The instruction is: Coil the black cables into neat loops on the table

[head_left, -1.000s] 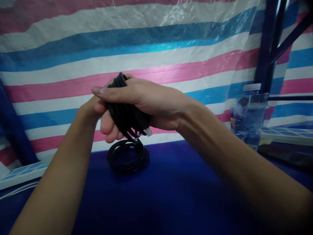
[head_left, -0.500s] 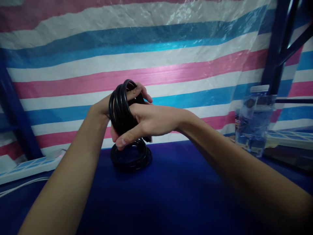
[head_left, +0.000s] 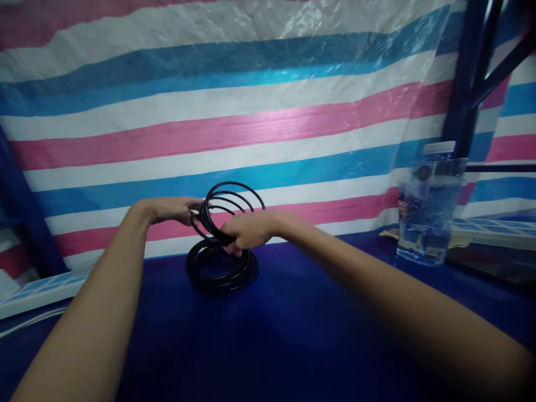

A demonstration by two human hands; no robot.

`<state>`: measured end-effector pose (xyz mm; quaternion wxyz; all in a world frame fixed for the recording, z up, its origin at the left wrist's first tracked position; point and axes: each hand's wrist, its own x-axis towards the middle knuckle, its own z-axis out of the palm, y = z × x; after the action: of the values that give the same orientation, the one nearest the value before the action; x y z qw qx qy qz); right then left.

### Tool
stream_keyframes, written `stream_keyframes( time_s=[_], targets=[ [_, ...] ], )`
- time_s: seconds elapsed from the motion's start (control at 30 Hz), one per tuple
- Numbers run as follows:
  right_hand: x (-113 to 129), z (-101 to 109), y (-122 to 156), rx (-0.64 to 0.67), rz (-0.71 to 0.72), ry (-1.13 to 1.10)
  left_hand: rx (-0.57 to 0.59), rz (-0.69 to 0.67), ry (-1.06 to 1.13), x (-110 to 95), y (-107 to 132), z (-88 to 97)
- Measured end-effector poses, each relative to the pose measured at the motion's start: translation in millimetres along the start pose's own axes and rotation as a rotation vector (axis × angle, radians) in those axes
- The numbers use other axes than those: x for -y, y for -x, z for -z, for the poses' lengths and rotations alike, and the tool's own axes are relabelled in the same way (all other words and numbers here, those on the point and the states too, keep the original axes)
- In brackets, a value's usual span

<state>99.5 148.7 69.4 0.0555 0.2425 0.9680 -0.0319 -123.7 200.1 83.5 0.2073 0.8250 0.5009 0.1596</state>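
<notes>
Several loops of black cable (head_left: 213,228) are held up over the table, bunched on the near side and fanned apart at the top. My right hand (head_left: 250,228) is closed around the lower bunched part of the loops. On their left side, the fingers of my left hand (head_left: 178,210) pinch the cable, with the fingertips partly hidden behind it. Just beneath, another black cable coil (head_left: 221,287) lies on the blue table (head_left: 293,335), and the raised loops overlap its upper edge in view.
At the right stands a clear water bottle (head_left: 431,223) with a white cap. Beyond it are a dark flat object (head_left: 494,265) and a white strip (head_left: 494,233). White cords (head_left: 37,319) and another white strip (head_left: 42,295) lie left. Striped sheeting (head_left: 251,123) hangs behind.
Both hands have come down, and my left hand has drawn back left out of the loops. The tight bundle has opened into fanned loops. My right hand now grips their lower part.
</notes>
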Motion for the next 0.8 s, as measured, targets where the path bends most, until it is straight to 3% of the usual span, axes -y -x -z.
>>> stream_keyframes(
  time_s=[0.13, 0.33, 0.5, 0.67, 0.73, 0.8],
  targets=[
    [-2.2, -26.4, -23.1, 0.009, -0.114, 0.150, 0.157, 0.310, 0.156, 30.6, -4.5, -11.4],
    [8.9, -40.3, -33.4, -0.016, -0.159, 0.225, 0.453, 0.381, 0.243, 21.4, -5.4, -21.7],
    [11.3, -39.1, -32.6, -0.047, -0.050, 0.233, 0.438, 0.426, 0.169, 13.0, -7.2, -23.7],
    [1.2, -35.9, -33.4, -0.029, 0.088, 0.028, 0.446, 0.416, 0.093, 12.1, -8.3, -27.4],
    [-3.9, -35.4, -34.3, -0.165, 0.108, 0.023, 0.443, 0.425, 0.083, 11.0, -8.6, -28.7],
    [-8.6, -37.6, -36.2, -0.386, 0.033, 0.113, 0.437, 0.432, 0.081, 9.9, -9.1, -29.1]
  ],
)
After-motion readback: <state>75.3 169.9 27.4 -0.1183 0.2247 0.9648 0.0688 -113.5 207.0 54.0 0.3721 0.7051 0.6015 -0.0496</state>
